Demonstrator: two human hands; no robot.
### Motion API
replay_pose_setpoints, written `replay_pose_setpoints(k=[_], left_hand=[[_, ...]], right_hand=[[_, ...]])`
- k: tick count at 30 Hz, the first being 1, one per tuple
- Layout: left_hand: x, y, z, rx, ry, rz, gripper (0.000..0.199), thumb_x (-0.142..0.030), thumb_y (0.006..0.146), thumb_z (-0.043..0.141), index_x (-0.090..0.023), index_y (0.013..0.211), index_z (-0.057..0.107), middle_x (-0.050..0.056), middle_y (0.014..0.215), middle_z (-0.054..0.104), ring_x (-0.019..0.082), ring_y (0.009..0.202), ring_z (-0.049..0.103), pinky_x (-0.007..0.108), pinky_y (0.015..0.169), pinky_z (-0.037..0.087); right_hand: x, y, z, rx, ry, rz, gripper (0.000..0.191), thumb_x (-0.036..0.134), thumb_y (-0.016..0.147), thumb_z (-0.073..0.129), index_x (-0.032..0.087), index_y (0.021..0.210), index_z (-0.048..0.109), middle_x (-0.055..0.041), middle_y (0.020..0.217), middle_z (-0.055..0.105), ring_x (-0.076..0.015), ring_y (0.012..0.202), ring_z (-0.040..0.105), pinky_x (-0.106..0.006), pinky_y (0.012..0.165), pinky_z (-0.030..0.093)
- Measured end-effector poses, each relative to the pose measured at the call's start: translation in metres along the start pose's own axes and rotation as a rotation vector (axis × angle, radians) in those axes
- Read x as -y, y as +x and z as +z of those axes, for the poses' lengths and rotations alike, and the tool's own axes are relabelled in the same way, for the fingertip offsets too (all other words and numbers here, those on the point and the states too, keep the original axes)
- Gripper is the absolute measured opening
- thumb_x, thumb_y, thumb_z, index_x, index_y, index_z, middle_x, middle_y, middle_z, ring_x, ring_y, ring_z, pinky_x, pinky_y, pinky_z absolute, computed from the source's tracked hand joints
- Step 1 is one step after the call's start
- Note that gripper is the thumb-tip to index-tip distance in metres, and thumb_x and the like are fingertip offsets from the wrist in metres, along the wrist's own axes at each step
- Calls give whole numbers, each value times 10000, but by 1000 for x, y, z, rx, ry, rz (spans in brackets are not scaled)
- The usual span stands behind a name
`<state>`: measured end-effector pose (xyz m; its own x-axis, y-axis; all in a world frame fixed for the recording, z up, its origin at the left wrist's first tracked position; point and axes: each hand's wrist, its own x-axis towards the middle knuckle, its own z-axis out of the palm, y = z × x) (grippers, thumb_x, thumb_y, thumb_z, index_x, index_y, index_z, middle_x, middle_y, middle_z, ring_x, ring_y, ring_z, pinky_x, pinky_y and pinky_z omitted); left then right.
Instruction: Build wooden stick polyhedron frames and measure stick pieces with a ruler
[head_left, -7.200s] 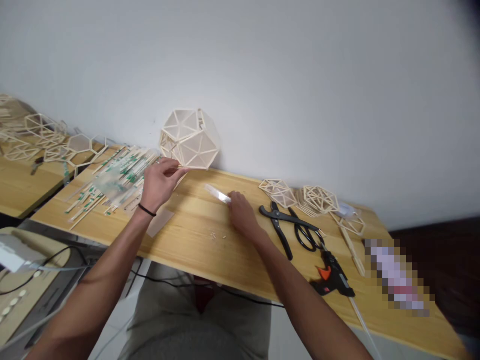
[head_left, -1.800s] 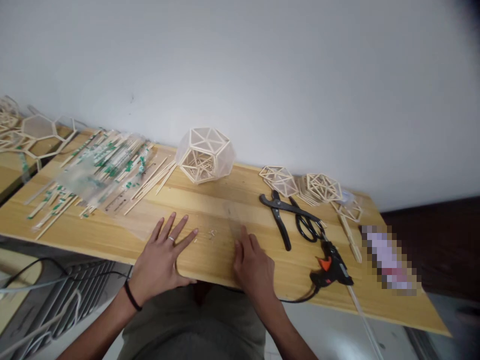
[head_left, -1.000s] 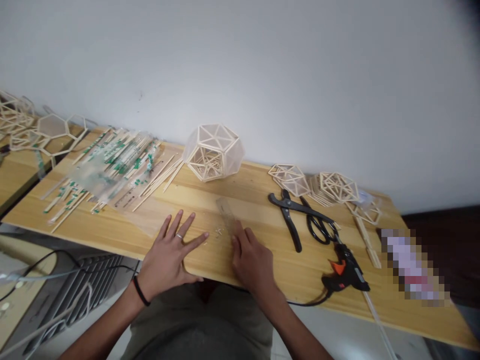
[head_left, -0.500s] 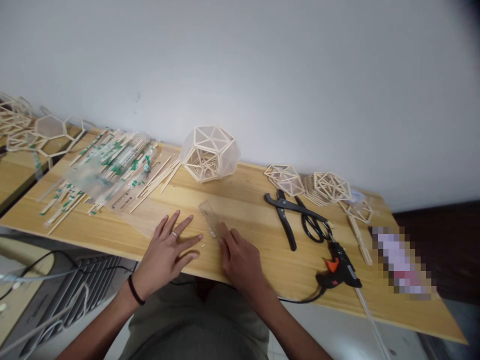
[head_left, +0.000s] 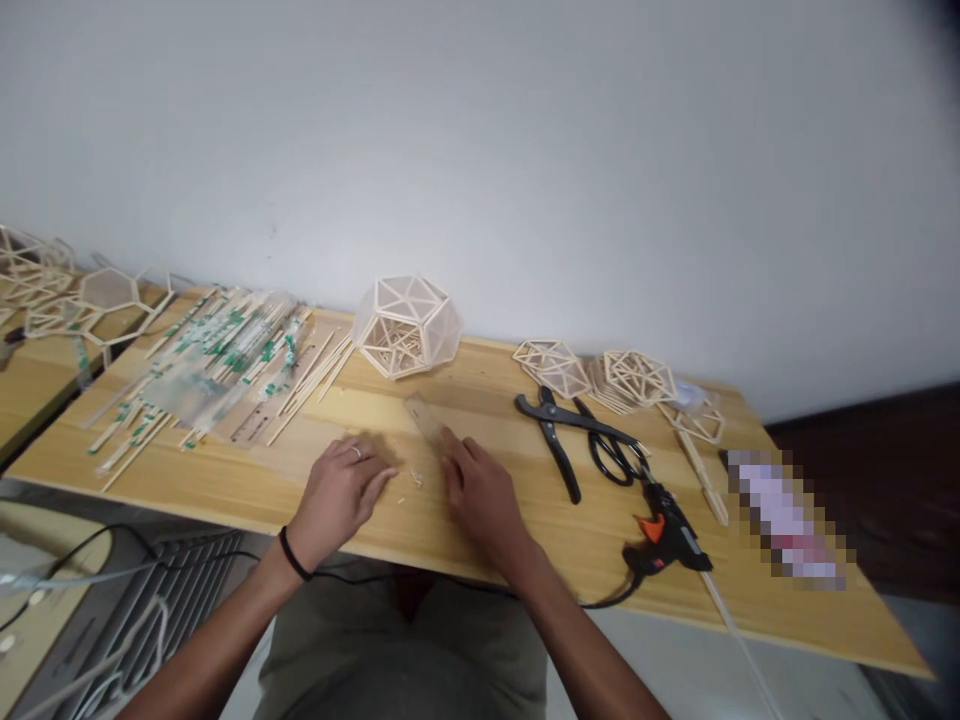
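Note:
My right hand (head_left: pixel 484 495) is closed around the near end of a clear plastic ruler (head_left: pixel 424 416), which lies slanted on the table. Beside it, to the left, my left hand (head_left: pixel 341 490) rests on the wood with fingers curled under and the thumb pointing right. Whatever is under those fingers, if anything, is hidden. Between the two hands lie several tiny stick scraps (head_left: pixel 414 480), close to the left fingertips. Behind the ruler stands a ball-like frame of thin wooden sticks (head_left: pixel 409 325) with translucent panels; its open side shows loose pieces inside.
On the left are bagged wooden sticks (head_left: pixel 240 335) and loose sticks (head_left: pixel 311 390). To the right lie black-handled cutters (head_left: pixel 559 440), scissors (head_left: pixel 611 460), a glue gun (head_left: pixel 667 535) with a cord, and stacked stick frames (head_left: pixel 637 378). A wall rises behind the table (head_left: pixel 480 390).
My left hand's spread fingers have curled in and the hand has shifted slightly right. The ruler stays in my right hand. More scraps show between the hands. The camera view has shifted slightly.

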<state>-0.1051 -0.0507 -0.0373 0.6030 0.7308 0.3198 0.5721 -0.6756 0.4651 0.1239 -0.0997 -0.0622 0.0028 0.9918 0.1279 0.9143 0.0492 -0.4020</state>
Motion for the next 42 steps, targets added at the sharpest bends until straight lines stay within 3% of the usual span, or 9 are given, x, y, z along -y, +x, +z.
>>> replay_pose_setpoints(k=[5,8,11,16,22,27,32,36,42], left_hand=[[8,13,-11,-89,-198,-44,439,-24,931,432,-203,1204,725,76,1187,721,201,1124,683,340,978,555],[17,35,-11,-214,-168,-154,340,-165,1004,487,-182,1273,694,75,1103,690,193,962,685,327,883,568],[28,59,-4,-168,-93,-214,452,-245,1009,528,-161,1451,576,72,1064,678,178,767,645,326,763,559],[32,77,8,-92,-90,-146,470,-261,997,544,-125,1446,568,110,1134,696,207,855,664,353,847,560],[16,54,-2,25,-236,-19,389,-324,1046,549,-192,1406,618,92,1134,689,192,935,674,341,916,559],[14,14,-2,241,-332,-13,417,-336,919,779,-216,1307,687,60,1086,670,155,791,645,299,768,580],[14,5,14,185,-266,-51,320,-169,861,821,-178,1164,719,51,1032,677,163,799,665,302,779,595],[9,15,27,128,-260,-43,263,-142,894,766,-191,1149,724,78,1090,694,225,1027,699,361,927,601],[-2,16,31,111,-255,67,222,-156,944,705,-204,1155,753,117,1207,710,271,1214,635,453,1066,544]], right_hand=[[3,0,6,21,-7,-42,532,85,983,436,140,1495,574,-118,1006,725,-251,908,666,-358,829,518],[7,-4,9,26,-3,-69,543,73,971,440,114,1497,571,-135,1029,735,-256,919,666,-367,847,518],[9,-11,9,25,6,-94,517,95,984,458,121,1485,584,-130,1024,741,-252,917,666,-368,858,521],[-11,-22,6,-61,67,-66,452,163,1003,486,163,1435,621,-112,1032,739,-249,937,658,-380,880,539],[-41,-27,2,-157,74,19,432,207,1017,461,143,1413,620,-141,1030,684,-296,990,618,-466,915,542],[-29,-31,8,-148,90,-10,450,198,1022,461,139,1450,588,-140,1059,685,-284,1005,620,-453,931,545],[0,-32,17,-125,98,-40,419,174,1022,452,112,1401,619,-149,1046,692,-292,986,606,-459,922,533],[18,-34,24,-132,114,-29,410,163,1025,449,110,1394,618,-156,1054,696,-289,969,607,-454,895,534],[-1,-34,21,-185,160,59,419,201,1007,489,131,1394,633,-152,1053,701,-294,1001,620,-477,938,540]])
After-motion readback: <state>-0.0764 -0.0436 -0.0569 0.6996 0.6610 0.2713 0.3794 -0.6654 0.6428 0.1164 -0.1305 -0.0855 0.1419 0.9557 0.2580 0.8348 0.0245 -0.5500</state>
